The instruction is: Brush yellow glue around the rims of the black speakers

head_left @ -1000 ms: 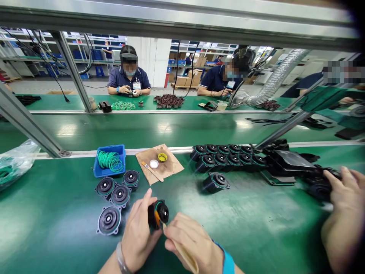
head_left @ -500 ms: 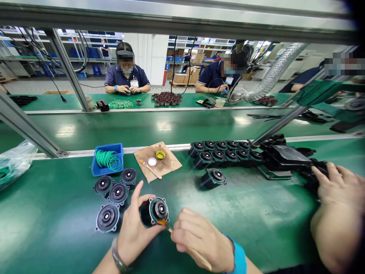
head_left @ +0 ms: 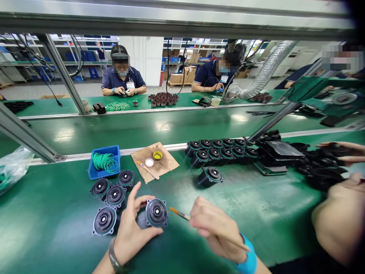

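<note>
Left hand (head_left: 134,226) wraps a black canister (head_left: 156,212) from its left side, thumb under the lower edge, fingers along the top; the round face with its green ring turns toward the viewer. Whether the canister's base touches the table (head_left: 182,255): cannot tell. Right hand (head_left: 215,220) is closed round a brush (head_left: 180,214). Key relation: orange bristles point left at the canister's right rim, just beside it, a gap visible; the handle slopes down and right. Badge (head_left: 130,84) on the person opposite: print too small to read.
</note>
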The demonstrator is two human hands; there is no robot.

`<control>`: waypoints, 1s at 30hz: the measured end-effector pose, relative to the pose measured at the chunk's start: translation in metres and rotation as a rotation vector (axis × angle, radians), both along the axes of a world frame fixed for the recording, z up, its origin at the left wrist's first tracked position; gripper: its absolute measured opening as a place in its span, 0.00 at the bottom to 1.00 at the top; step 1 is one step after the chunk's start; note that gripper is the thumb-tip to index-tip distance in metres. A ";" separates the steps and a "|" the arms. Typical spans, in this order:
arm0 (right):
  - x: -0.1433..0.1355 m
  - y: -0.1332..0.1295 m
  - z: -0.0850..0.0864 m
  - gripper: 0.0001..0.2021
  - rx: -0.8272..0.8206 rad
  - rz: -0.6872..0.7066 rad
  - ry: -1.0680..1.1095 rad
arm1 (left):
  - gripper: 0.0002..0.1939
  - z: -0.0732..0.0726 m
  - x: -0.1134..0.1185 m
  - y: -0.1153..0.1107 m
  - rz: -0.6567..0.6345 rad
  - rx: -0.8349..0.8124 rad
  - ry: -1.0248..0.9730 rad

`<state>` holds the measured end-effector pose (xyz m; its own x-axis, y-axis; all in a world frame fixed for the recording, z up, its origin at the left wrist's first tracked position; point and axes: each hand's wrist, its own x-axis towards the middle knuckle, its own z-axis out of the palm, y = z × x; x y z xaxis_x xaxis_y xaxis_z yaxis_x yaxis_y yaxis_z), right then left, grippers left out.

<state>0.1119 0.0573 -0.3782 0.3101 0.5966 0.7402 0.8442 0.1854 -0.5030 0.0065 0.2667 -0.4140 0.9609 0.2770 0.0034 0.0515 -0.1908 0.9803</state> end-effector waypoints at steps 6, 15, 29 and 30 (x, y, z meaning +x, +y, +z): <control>-0.005 -0.015 -0.006 0.10 0.570 -0.336 0.380 | 0.54 -0.004 0.002 -0.001 -0.062 -0.019 -0.011; -0.016 -0.034 -0.027 0.10 0.651 -0.453 0.585 | 0.52 -0.011 0.004 -0.005 -0.157 -0.024 -0.013; -0.025 -0.033 -0.042 0.10 0.622 -0.447 0.641 | 0.54 -0.011 0.006 -0.006 -0.155 -0.017 -0.018; -0.026 -0.032 -0.043 0.10 0.625 -0.441 0.642 | 0.54 -0.011 0.006 -0.006 -0.155 -0.020 -0.014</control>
<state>0.0863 0.0249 -0.4208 0.8614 -0.1077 0.4963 0.5036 0.3078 -0.8073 0.0123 0.2610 -0.4247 0.9921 0.1251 0.0133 0.0090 -0.1761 0.9843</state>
